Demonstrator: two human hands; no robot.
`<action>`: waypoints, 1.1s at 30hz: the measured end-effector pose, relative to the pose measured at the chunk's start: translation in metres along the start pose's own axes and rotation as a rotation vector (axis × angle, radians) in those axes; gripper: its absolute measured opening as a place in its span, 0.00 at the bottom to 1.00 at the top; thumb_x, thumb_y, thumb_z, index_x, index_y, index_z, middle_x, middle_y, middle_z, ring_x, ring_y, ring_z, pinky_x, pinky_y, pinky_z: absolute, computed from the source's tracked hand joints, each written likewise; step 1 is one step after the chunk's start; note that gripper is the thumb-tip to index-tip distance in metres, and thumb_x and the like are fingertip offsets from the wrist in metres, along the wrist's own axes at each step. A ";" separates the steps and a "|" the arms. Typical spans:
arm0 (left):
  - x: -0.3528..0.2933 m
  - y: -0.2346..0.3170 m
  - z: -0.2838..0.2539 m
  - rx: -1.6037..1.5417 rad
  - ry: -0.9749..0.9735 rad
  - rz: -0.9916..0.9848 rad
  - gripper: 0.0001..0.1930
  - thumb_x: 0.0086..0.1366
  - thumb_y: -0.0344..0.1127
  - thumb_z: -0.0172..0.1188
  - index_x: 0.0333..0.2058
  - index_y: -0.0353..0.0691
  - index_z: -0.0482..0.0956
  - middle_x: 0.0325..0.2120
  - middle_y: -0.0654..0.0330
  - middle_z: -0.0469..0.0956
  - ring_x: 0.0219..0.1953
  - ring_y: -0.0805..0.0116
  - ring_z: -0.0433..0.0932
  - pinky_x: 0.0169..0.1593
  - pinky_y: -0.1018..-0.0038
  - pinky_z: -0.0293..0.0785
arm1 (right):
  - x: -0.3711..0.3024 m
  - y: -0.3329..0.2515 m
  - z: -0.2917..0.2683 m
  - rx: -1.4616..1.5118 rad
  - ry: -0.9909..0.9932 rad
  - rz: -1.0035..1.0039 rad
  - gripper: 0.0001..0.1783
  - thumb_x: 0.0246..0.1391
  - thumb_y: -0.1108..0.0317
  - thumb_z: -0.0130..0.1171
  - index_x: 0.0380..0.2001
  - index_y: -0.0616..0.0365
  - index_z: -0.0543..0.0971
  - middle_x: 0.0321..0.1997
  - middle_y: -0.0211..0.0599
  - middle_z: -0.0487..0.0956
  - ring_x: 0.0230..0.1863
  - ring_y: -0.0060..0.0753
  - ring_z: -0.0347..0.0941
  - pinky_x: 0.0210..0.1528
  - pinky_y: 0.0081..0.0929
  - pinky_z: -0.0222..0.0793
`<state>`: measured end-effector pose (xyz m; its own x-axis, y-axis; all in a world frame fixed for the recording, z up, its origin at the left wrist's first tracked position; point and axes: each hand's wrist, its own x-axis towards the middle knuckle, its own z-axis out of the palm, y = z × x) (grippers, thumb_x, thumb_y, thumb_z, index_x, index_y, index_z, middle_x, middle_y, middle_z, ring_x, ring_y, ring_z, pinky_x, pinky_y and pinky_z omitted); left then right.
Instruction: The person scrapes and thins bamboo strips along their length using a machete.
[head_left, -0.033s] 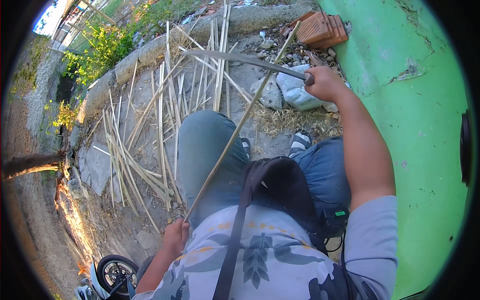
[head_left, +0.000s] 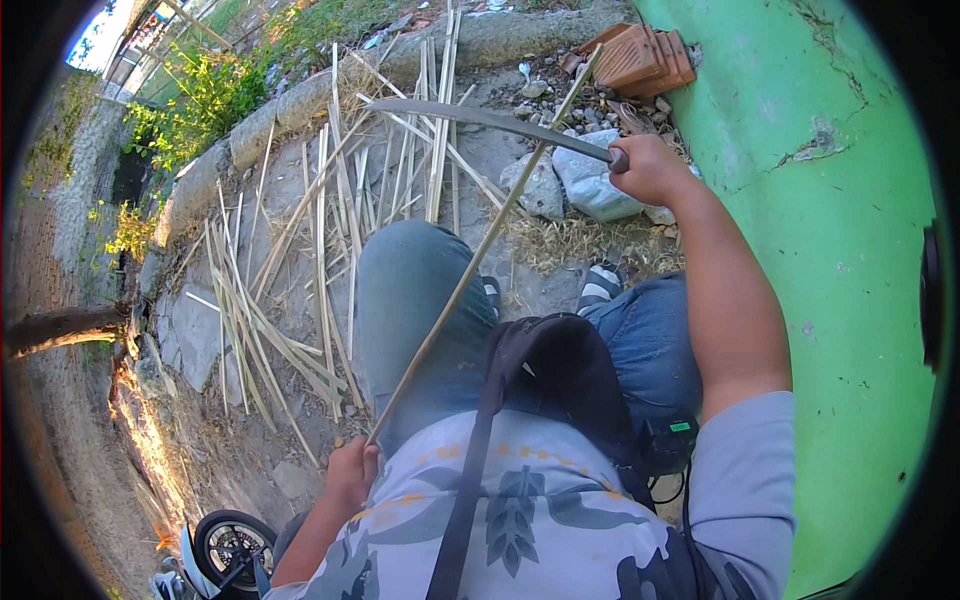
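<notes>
My right hand (head_left: 650, 170) is wrapped round the handle of a machete (head_left: 455, 114), whose long, slightly curved blade points left and away from me. Between the thumb and fingers of my left hand (head_left: 352, 472), low beside my left hip, is the near end of a long bamboo strip (head_left: 462, 285). That strip slants up across my left thigh to the far right. The blade crosses it close to the strip's far end, apparently touching it. Many loose bamboo strips (head_left: 322, 250) lie scattered on the ground beyond and left of my knees.
A green wall (head_left: 820, 300) runs along my right side. Near its foot are pale rocks (head_left: 600, 175) and stacked orange roof tiles (head_left: 645, 60). A low concrete curb (head_left: 290, 110) borders the far side, with a leafy bush (head_left: 200, 105) behind. A motorbike wheel (head_left: 235, 553) shows at lower left.
</notes>
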<state>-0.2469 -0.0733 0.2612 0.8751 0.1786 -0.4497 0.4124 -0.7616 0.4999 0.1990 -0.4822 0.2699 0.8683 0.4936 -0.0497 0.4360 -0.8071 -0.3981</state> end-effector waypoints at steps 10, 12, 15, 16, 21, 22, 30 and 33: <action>0.003 -0.012 0.009 0.008 0.015 0.005 0.18 0.72 0.48 0.50 0.32 0.38 0.73 0.18 0.45 0.74 0.26 0.36 0.76 0.29 0.54 0.70 | -0.001 -0.008 -0.012 -0.032 0.067 0.089 0.08 0.45 0.66 0.60 0.31 0.51 0.83 0.33 0.48 0.82 0.40 0.52 0.79 0.44 0.44 0.74; 0.008 -0.007 0.003 0.048 0.010 0.017 0.16 0.72 0.46 0.51 0.32 0.38 0.73 0.18 0.45 0.74 0.25 0.37 0.76 0.29 0.55 0.71 | 0.004 0.004 -0.001 -0.005 0.044 0.121 0.09 0.45 0.66 0.60 0.31 0.51 0.83 0.35 0.48 0.82 0.40 0.52 0.79 0.45 0.44 0.74; 0.005 -0.010 0.006 0.021 0.010 0.017 0.16 0.72 0.45 0.51 0.32 0.38 0.74 0.18 0.45 0.74 0.26 0.37 0.76 0.29 0.55 0.71 | 0.005 0.003 -0.002 0.008 0.077 0.131 0.09 0.45 0.66 0.60 0.32 0.53 0.83 0.36 0.48 0.82 0.41 0.52 0.79 0.45 0.44 0.74; 0.006 -0.011 0.009 0.026 0.039 0.030 0.15 0.71 0.44 0.52 0.31 0.38 0.74 0.18 0.46 0.74 0.26 0.38 0.77 0.30 0.55 0.71 | 0.006 0.001 -0.006 0.042 0.068 0.136 0.09 0.45 0.66 0.60 0.31 0.53 0.83 0.35 0.48 0.82 0.40 0.52 0.79 0.45 0.44 0.74; 0.007 -0.008 0.007 0.034 0.022 0.008 0.16 0.71 0.44 0.51 0.30 0.38 0.74 0.18 0.45 0.74 0.25 0.37 0.77 0.29 0.54 0.71 | 0.000 -0.022 -0.016 0.001 0.060 0.051 0.08 0.45 0.66 0.60 0.31 0.53 0.82 0.34 0.46 0.83 0.40 0.53 0.79 0.45 0.44 0.74; 0.006 -0.003 0.005 0.072 0.037 0.031 0.16 0.72 0.44 0.50 0.30 0.37 0.73 0.18 0.45 0.74 0.25 0.37 0.76 0.29 0.54 0.71 | -0.003 -0.018 -0.015 -0.066 0.069 0.070 0.09 0.45 0.65 0.60 0.31 0.52 0.83 0.34 0.46 0.83 0.40 0.52 0.79 0.45 0.44 0.74; 0.010 0.001 -0.005 0.113 -0.004 0.032 0.16 0.70 0.44 0.50 0.30 0.38 0.73 0.19 0.42 0.74 0.27 0.34 0.75 0.30 0.50 0.70 | 0.003 0.013 -0.008 0.042 0.107 0.241 0.10 0.46 0.64 0.60 0.33 0.51 0.83 0.37 0.45 0.83 0.42 0.51 0.79 0.47 0.42 0.73; 0.013 0.003 -0.001 0.069 -0.010 -0.021 0.15 0.70 0.42 0.50 0.30 0.37 0.74 0.19 0.42 0.74 0.27 0.34 0.75 0.30 0.51 0.70 | 0.003 0.008 -0.007 0.051 0.132 0.120 0.10 0.48 0.62 0.59 0.32 0.52 0.82 0.36 0.46 0.82 0.41 0.53 0.78 0.46 0.45 0.73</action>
<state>-0.2338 -0.0727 0.2579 0.8638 0.1884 -0.4673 0.4114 -0.7990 0.4385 0.2070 -0.4891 0.2727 0.9384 0.3449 0.0199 0.3176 -0.8387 -0.4425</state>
